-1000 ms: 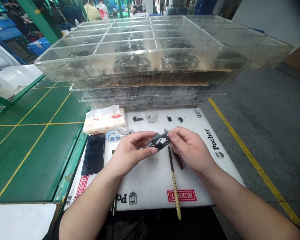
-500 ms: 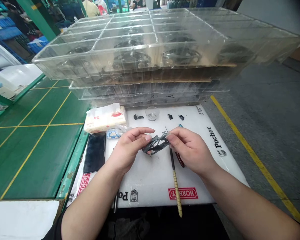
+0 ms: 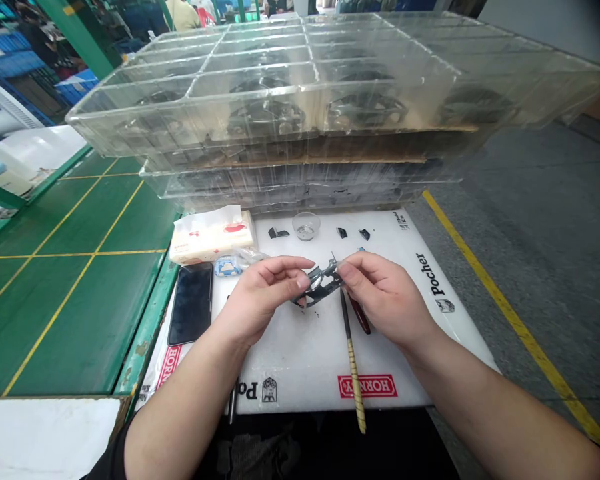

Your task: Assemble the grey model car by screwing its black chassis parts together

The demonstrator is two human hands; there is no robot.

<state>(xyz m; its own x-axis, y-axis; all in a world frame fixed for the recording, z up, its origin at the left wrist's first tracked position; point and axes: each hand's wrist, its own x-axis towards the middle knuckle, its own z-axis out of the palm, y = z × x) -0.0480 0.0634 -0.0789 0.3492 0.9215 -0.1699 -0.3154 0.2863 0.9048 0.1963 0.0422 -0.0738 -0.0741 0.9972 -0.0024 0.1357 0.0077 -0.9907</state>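
Head view: my left fingers (image 3: 300, 283) and right fingers (image 3: 351, 273) pinch the dark model-car shell (image 3: 325, 291), apparently unfinished; black pieces (image 3: 342, 233) on desk (image 3: 300, 363) untouched.

A dark phone (image 3: 191, 303) lies on the white counter (image 3: 305, 367), just in front of a tissue pack (image 3: 213, 243) with a sheet (image 3: 207, 218) sticking out of its top. To the left runs a green counter (image 3: 65, 317) crossed by yellow lines (image 3: 95, 253), with a green post (image 3: 86, 37) and blurred blue boxes (image 3: 77, 88) beyond it. On the right, a yellow stripe (image 3: 520, 326) crosses the grey floor (image 3: 555, 220).
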